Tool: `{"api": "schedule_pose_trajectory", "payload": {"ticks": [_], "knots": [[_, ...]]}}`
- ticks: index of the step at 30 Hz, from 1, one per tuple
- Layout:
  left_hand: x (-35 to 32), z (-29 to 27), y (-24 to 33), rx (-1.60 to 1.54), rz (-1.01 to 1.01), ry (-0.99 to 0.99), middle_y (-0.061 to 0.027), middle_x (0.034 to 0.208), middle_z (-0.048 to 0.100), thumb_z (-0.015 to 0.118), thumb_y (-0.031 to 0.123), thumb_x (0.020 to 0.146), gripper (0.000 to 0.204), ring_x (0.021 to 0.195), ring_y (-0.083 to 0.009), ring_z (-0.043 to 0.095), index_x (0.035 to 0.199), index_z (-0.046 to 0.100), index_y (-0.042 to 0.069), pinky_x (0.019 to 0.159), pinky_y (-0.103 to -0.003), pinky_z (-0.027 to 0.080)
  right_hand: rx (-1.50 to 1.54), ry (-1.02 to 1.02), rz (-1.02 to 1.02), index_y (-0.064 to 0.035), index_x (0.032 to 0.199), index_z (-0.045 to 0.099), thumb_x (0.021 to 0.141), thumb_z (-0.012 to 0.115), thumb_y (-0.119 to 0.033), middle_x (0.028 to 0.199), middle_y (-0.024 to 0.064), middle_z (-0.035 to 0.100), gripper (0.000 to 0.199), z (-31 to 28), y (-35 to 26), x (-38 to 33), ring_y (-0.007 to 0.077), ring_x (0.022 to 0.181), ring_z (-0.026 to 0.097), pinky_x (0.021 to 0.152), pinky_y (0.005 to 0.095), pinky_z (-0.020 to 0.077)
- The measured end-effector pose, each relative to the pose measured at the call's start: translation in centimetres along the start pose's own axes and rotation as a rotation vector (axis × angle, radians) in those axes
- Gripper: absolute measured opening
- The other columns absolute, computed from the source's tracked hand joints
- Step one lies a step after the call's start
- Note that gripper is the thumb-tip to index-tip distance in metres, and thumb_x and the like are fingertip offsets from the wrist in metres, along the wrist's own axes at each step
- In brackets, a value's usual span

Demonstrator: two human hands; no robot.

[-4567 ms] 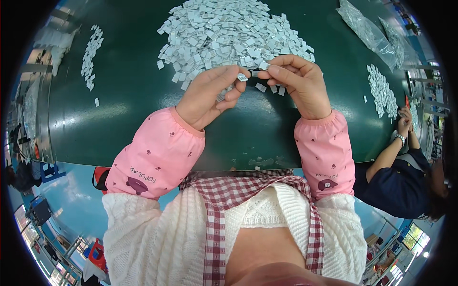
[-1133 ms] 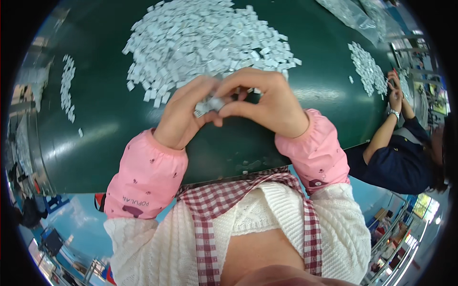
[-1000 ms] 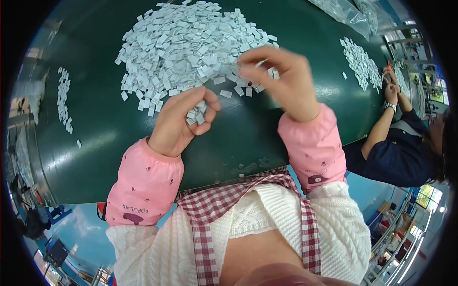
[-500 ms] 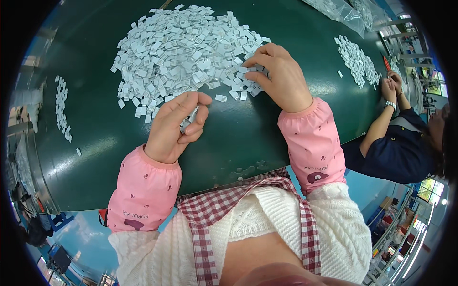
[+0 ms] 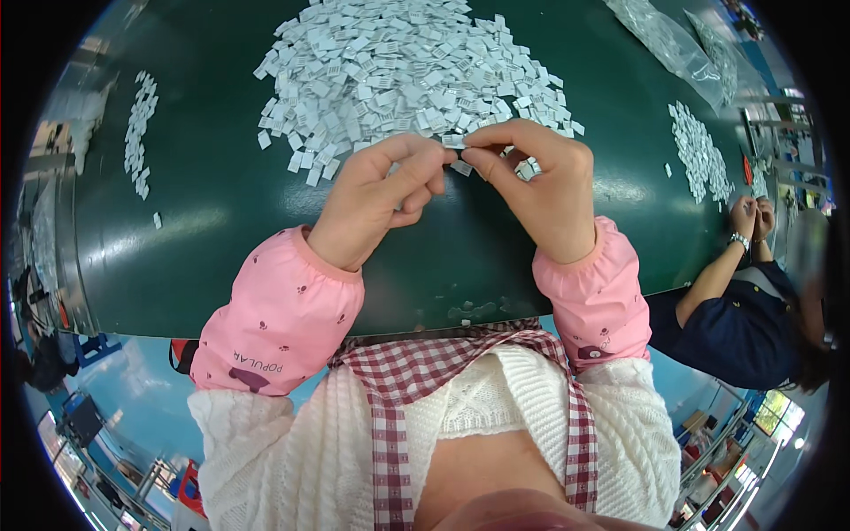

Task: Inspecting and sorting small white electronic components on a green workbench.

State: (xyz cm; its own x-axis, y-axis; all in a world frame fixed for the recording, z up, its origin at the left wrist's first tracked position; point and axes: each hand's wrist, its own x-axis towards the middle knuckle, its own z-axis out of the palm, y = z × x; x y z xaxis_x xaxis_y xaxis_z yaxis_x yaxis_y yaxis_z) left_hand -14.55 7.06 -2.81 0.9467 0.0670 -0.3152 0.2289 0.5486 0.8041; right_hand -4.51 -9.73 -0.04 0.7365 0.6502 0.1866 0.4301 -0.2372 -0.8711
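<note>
In front of my chest, both hands meet fingertip to fingertip at the near edge of a large pile of small white flat pieces (image 5: 398, 75) with dark line marks. My right hand (image 5: 544, 168) pinches with thumb and forefinger at a small white piece (image 5: 453, 141). Behind its thumb, a few more white pieces (image 5: 529, 168) show; whether the hand holds them is unclear. My left hand (image 5: 381, 190) is closed, thumb pressed on forefinger, its tips touching or nearly touching the right fingertips. What lies inside its curled fingers is hidden.
The green table (image 5: 221, 257) carries a narrow row of white pieces (image 5: 137, 133) at left and a smaller heap (image 5: 699, 150) at right. Clear plastic bags (image 5: 668, 44) lie at the far right. Beside the right heap, a co-worker's hands (image 5: 751, 217) are close together.
My hands have come together; the right left the pile's edge and now pinches a white piece beside the left fingertips. The pile sits higher in view, as the view has shifted.
</note>
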Motion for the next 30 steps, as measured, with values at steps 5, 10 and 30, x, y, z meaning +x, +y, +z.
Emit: {"api": "schedule_pose_trajectory", "payload": {"ticks": [5, 10, 30], "knots": [[-0.16, -0.34, 0.07, -0.081, -0.039, -0.028, -0.0086, 0.085, 0.059, 0.057, 0.015, 0.099, 0.019, 0.059, -0.0028, 0.039, 0.108, 0.059, -0.002, 0.044, -0.013, 0.025, -0.076, 0.018, -0.158, -0.0014, 0.092, 0.073, 0.078, 0.070, 0.006, 0.083, 0.0038, 0.070, 0.016, 0.53, 0.18, 0.01, 0.0107, 0.070, 0.058, 0.064, 0.0206, 0.0467], [-0.25, -0.48, 0.22, -0.102, -0.089, -0.035, -0.0091, 0.085, 0.059, 0.058, 0.012, 0.098, 0.017, 0.058, -0.0027, 0.040, 0.105, 0.059, -0.002, 0.044, -0.012, 0.024, 0.024, -0.056, -0.071, -0.0013, 0.097, 0.073, 0.079, 0.070, 0.007, 0.087, 0.0055, 0.070, 0.021, 0.34, -0.05, 0.05, 0.0108, 0.072, 0.059, 0.067, 0.0211, 0.0482], [-0.30, -0.41, 0.47, -0.146, -0.105, -0.013, -0.0083, 0.082, 0.060, 0.060, 0.015, 0.092, 0.017, 0.058, -0.0040, 0.042, 0.092, 0.064, -0.001, 0.044, -0.013, 0.023, 0.444, -0.224, 0.245, 0.0014, 0.109, 0.069, 0.081, 0.073, 0.003, 0.095, 0.0094, 0.068, 0.028, 0.14, 0.30, 0.25, 0.0131, 0.083, 0.063, 0.079, 0.0223, 0.0508]]}}
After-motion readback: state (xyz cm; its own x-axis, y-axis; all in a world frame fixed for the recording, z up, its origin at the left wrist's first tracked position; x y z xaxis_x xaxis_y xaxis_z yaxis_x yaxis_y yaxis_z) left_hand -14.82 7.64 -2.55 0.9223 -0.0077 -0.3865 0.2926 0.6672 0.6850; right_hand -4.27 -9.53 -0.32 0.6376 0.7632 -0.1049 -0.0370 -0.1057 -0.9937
